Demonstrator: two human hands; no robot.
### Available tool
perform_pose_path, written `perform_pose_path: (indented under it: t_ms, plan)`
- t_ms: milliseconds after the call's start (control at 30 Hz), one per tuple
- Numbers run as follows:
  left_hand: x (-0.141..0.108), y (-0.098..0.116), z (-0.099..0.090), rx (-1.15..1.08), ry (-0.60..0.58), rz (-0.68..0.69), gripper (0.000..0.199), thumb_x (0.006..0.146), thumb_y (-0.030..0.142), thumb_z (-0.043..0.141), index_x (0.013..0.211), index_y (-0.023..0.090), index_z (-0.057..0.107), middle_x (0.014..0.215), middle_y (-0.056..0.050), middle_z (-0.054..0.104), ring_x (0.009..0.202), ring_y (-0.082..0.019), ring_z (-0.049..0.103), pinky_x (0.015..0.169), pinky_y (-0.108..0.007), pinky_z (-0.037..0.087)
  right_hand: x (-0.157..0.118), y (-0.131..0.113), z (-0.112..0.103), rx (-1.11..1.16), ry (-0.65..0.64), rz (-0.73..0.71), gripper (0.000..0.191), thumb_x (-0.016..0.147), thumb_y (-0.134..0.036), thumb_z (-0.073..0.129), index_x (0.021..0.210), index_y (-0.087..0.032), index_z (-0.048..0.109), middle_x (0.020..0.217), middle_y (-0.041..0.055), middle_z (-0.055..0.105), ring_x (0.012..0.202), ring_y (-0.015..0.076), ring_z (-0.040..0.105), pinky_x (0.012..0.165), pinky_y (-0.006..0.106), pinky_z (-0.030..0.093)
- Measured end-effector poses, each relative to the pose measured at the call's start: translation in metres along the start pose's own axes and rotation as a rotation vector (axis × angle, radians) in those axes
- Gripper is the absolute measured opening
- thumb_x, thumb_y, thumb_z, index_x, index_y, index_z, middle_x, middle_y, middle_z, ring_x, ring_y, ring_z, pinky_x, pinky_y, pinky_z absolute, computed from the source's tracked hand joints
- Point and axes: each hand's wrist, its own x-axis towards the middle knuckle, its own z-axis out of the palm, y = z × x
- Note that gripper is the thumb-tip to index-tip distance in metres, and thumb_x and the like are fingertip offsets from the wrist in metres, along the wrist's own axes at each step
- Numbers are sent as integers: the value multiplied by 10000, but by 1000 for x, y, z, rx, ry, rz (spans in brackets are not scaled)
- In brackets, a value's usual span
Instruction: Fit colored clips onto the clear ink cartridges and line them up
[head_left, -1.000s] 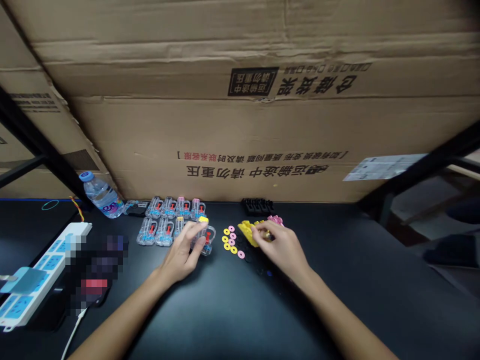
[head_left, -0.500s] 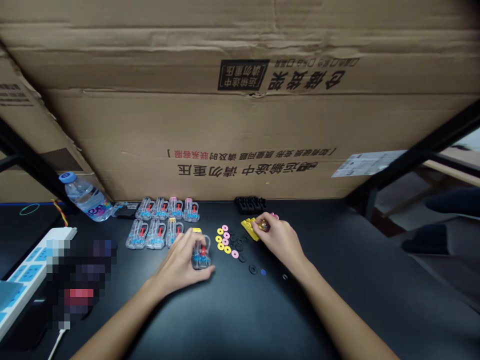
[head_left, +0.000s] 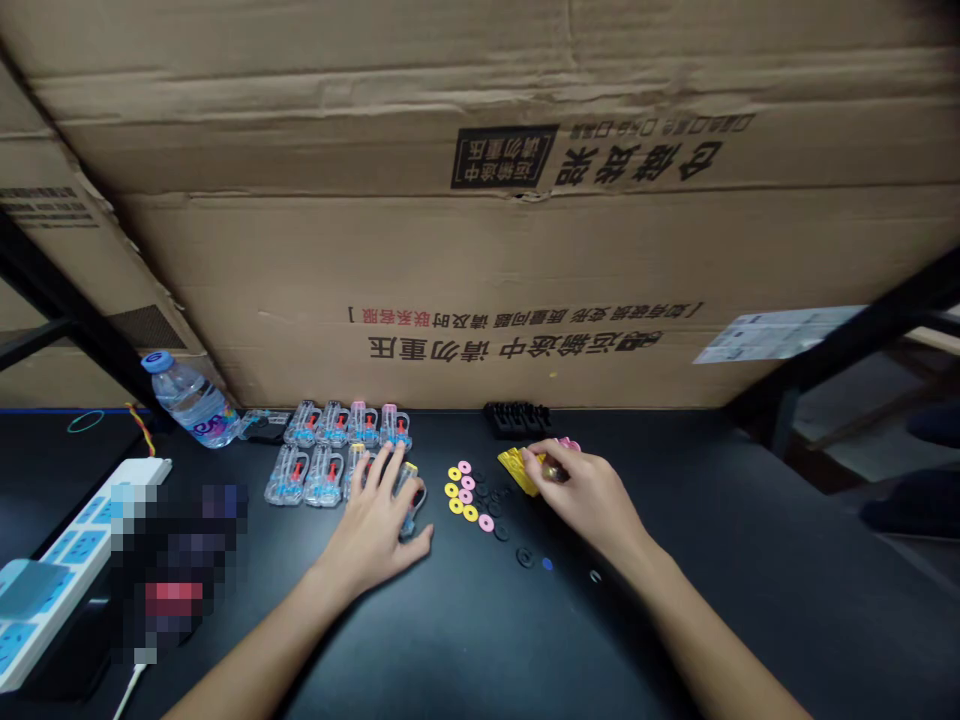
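My left hand (head_left: 371,530) lies with spread fingers over a transparent plastic capsule (head_left: 411,507) with blue and red parts inside, mostly hiding it. Beside that hand are two rows of similar capsules (head_left: 325,476), each with red and blue parts. My right hand (head_left: 585,492) pinches a small round part (head_left: 555,471), just over a flat yellow plastic piece (head_left: 519,471). Between my hands lie small pink and yellow washers (head_left: 465,491) and black rings (head_left: 493,508).
A water bottle (head_left: 193,405) lies at the back left, and a white power strip (head_left: 75,565) sits at the left. A pixelated patch (head_left: 176,565) hides an object. A black ribbed holder (head_left: 517,420) stands at the back, before a large cardboard sheet (head_left: 480,270).
The view has shifted slightly. My left hand's fingers now lie over the capsule instead of gripping its sides. My right hand stays pinched at the yellow piece.
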Motion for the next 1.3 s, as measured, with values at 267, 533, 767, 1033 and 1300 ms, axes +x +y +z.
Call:
perform_pose_path:
  t_ms: [267,533,767,1033,1300]
  plan:
    - [4,-4,-22,-48,-45,130,323,980,367,661,1284,259,658,1494,-105,623,1419,-324,530,1248,-612,321,-7,-25,-30,103,-850,42,147,850,-349,765,890,-225,699,803,20,684,728,191,612,619,259,391]
    - [5,-9,-27,-44,-76,127,376,1033,404,612,1377,253,635,1458,-117,624,1323,-316,583,1207,-608,361,-8,-30,-16,117,-780,58,55,964,-269,617,939,-229,646,861,44,705,779,208,655,683,271,434]
    - [2,-8,-24,-43,-76,125,353,1059,415,577,1376,273,639,1503,-104,602,1382,-312,539,1221,-597,333,-14,-21,-1,145,-570,-17,154,1038,-370,545,1033,-251,642,932,37,729,795,206,668,736,298,471]
    - [4,0,-28,-65,-46,208,247,1066,311,536,1259,274,686,1412,-75,678,1353,-278,574,1230,-563,324,-10,2,-9,129,-462,-24,175,946,-356,621,930,-236,748,793,57,745,695,228,667,671,317,522]
    - [3,-8,-27,-62,-29,181,231,1085,303,512,1226,270,693,1387,-74,692,1349,-263,577,1235,-561,295,-16,1,-9,-25,-525,-67,389,864,-163,595,1168,-241,824,1150,123,818,956,290,779,837,373,600]
